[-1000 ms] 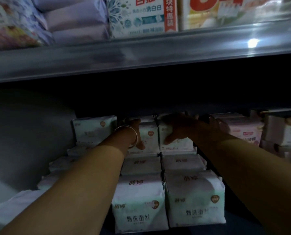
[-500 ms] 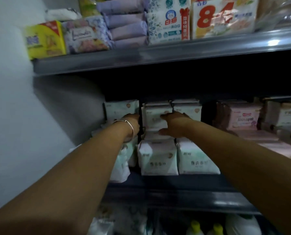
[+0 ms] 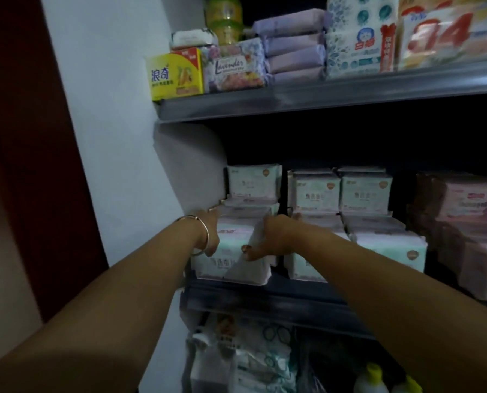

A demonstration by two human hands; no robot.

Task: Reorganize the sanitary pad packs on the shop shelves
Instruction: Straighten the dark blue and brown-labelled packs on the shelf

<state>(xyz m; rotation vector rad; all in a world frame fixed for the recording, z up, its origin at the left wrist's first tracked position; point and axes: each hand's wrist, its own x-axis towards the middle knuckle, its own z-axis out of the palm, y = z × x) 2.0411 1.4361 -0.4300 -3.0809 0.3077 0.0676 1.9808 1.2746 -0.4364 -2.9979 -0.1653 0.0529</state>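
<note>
Two bare arms reach forward to the middle shelf (image 3: 279,296). Head view: the left hand (image 3: 211,234), a bangle (image 3: 201,236) on its wrist, lies flat with straight fingers against the left side of the front pad pack (image 3: 231,259); the right hand (image 3: 273,239) curls over the pack's top right edge, thumb on its face. More white-green pad packs (image 3: 364,191) stand in rows behind and beside it. Pink packs (image 3: 469,205) fill the shelf's right end. The upper shelf (image 3: 321,95) carries a yellow box (image 3: 175,73) and lilac packs (image 3: 293,43).
</note>
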